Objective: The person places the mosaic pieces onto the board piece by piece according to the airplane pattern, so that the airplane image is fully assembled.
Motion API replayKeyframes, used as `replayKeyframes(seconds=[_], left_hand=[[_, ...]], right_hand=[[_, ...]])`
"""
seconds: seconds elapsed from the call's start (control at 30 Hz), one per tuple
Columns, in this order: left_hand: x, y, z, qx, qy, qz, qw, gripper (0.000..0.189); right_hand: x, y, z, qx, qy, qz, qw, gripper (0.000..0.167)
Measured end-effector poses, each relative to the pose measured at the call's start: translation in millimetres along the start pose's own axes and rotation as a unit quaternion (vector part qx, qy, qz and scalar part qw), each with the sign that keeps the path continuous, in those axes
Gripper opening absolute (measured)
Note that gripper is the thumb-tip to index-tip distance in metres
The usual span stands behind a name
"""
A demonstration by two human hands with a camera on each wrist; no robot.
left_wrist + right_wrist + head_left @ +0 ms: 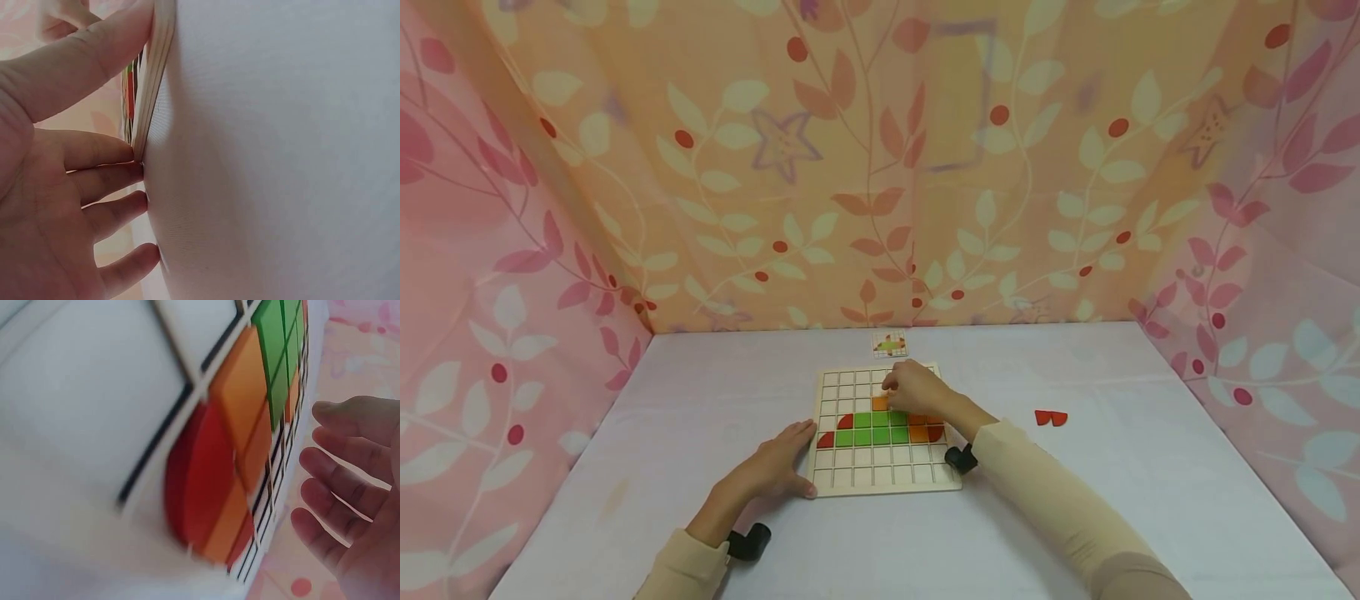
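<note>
A wooden grid board [887,490] lies on the table, with green square tiles [872,427], orange tiles [917,434] and red rounded tiles [826,440] set in its cells. My left hand [778,462] rests along the board's left side, thumb and fingers spread; the left wrist view shows the fingertips [139,169] against its edge. Over the upper right of the board is my right hand [917,387], close to a single orange tile [880,403]. In the right wrist view, this hand [356,462] has loosely bent fingers and no piece visible between them.
Two red rounded tiles [1051,417] lie on the table right of the board. Behind the board is a small pattern card [890,344] with a coloured design. Floral curtains [880,167] enclose the table at the back and sides. Black devices [749,543] sit at both wrists.
</note>
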State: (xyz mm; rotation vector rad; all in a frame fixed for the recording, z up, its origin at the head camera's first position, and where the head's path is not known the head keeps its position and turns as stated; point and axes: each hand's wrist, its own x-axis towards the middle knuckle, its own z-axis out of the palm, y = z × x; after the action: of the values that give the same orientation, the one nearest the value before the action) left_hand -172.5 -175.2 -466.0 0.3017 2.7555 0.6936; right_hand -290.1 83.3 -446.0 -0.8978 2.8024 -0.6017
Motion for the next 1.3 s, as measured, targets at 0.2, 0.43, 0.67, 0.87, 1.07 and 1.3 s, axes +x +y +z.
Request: replayKeyframes(seconds=[0.2, 0.43, 0.67, 0.87, 1.07, 1.3], left_hand=[[-1.3, 1.2, 0.1, 0.002, -0.001, -0.001, 1.0000, 0.102], [-1.6, 2.4, -1.9, 0.003, -0.001, -0.005, 1.0000, 0.102], [-1.3, 1.7, -2.1, 0.004, -0.002, -0.008, 1.0000, 0.102], [-0.9, 1.6, -1.1, 0.003, -0.004, -0.007, 1.0000, 0.102], [-0.5, 1.1, -0.9, 0.002, -0.004, -0.007, 1.0000, 0.102], [0.1, 0.8, -1.1, 0.004, -0.005, -0.007, 1.0000, 0.102]], right_hand=[[-19.0, 14, -18, -0.013, 0.011, 0.010, 0.9998, 0.021], [-47.4, 31, -45, -0.052, 0.011, 0.008, 0.9986, 0.023], [-70.7, 57, -60, -0.038, 0.021, 0.036, 0.9984, 0.024], [-93.8, 81, -67, -0.003, 0.029, 0.064, 0.9975, 0.026], [-116.4, 105, -71, 0.000, 0.027, 0.096, 0.9951, 0.027], [-136.7, 131, -71, 0.013, 0.017, 0.137, 0.9903, 0.029]])
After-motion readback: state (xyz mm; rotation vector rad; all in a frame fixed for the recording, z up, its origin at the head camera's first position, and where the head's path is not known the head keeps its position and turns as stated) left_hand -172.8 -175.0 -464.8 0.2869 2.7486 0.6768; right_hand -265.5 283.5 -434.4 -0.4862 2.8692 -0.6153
